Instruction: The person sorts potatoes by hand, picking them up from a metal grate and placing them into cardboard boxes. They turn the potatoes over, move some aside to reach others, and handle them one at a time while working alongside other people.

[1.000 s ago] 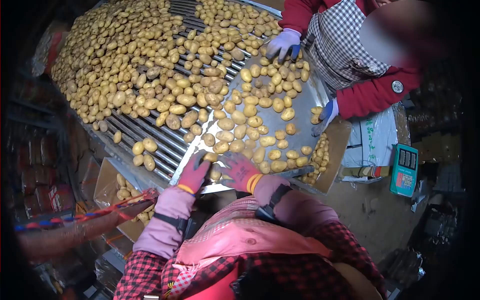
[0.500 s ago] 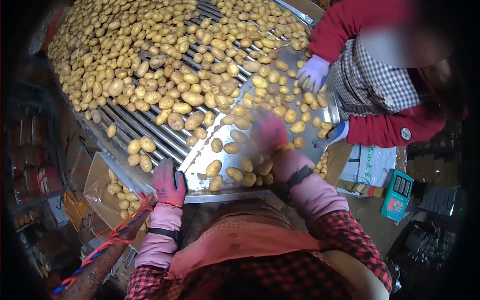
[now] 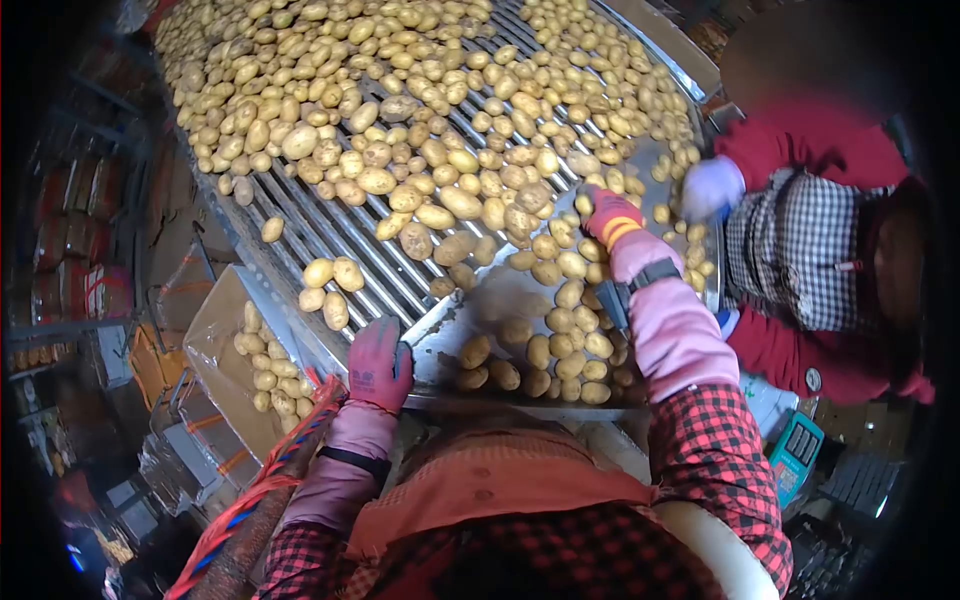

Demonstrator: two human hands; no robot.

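Observation:
Many potatoes (image 3: 375, 181) lie across a metal bar rack (image 3: 290, 215) and a flat metal tray (image 3: 430, 350). My left hand (image 3: 379, 365), in a pink glove, rests on the near rim at the tray's left corner, fingers spread and holding nothing. Farther out, my right hand (image 3: 606, 212), in a pink and orange glove, reaches among potatoes at the border of rack and tray. Its fingertips are against potatoes; whether it grips one is unclear. Beside the tray's right edge is a co-worker's hand (image 3: 712, 188) in a pale purple glove, blurred.
A cardboard box (image 3: 225, 340) with potatoes stands below the rack at the left. A pole wrapped in red and blue cord (image 3: 262, 500) rises near my left arm. The co-worker (image 3: 800, 250) stands at the right, near a green device (image 3: 797, 455).
My right hand has moved away from me, up and right over the potatoes. More potatoes sit at the tray's near side. The view has shifted, and the co-worker's hand has moved to the tray's edge.

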